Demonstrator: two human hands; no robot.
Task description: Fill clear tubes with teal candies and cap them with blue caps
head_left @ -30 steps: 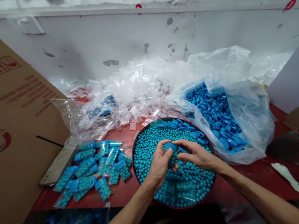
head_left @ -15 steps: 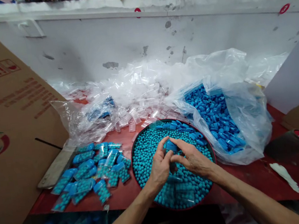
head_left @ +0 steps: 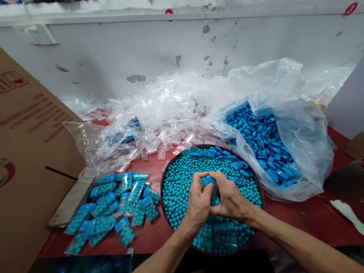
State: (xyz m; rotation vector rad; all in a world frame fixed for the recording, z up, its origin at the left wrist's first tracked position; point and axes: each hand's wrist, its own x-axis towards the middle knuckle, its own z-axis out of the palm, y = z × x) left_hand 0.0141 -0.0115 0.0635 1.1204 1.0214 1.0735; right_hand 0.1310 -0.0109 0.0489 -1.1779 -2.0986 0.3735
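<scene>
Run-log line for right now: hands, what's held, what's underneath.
left hand: gripping | right hand: gripping | held: blue-capped container | underneath: turquoise balls, round tray

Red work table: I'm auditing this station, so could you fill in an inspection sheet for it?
Surface: red tabletop, partly covered.
Job's things: round red-rimmed tray of small turquoise balls, with blue plastic caps near its far edge; clear turquoise-filled packs with blue tops, loosely piled to its left.
Clutter: clear plastic bag holding more blue caps; flat white scrap at right.
Hands: left hand and right hand both grip one blue-topped piece, partly hidden.
Cables: nothing seen.
Surroundings: brown cardboard carton left, patchy white wall behind.
</scene>
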